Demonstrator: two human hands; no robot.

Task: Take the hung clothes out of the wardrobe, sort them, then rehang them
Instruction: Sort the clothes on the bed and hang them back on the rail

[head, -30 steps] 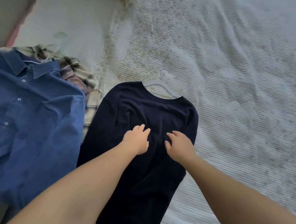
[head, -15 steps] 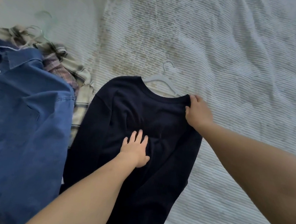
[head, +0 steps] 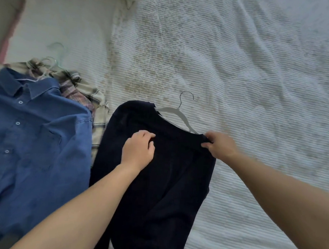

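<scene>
Both hands have shifted: the left hand (head: pixel 138 151), flat before, now bunches the navy sweater (head: pixel 155 182), while the right hand (head: pixel 219 144) pinches its shoulder. One sweater lies on the bed (head: pixel 260 72), part-way on one white hanger (head: pixel 177 113). Beside it, a blue shirt (head: pixel 31 144) covers a plaid shirt (head: pixel 87 97).

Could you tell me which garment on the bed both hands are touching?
The dark navy top, rightmost of three; the blue shirt and plaid shirt lie untouched.
</scene>
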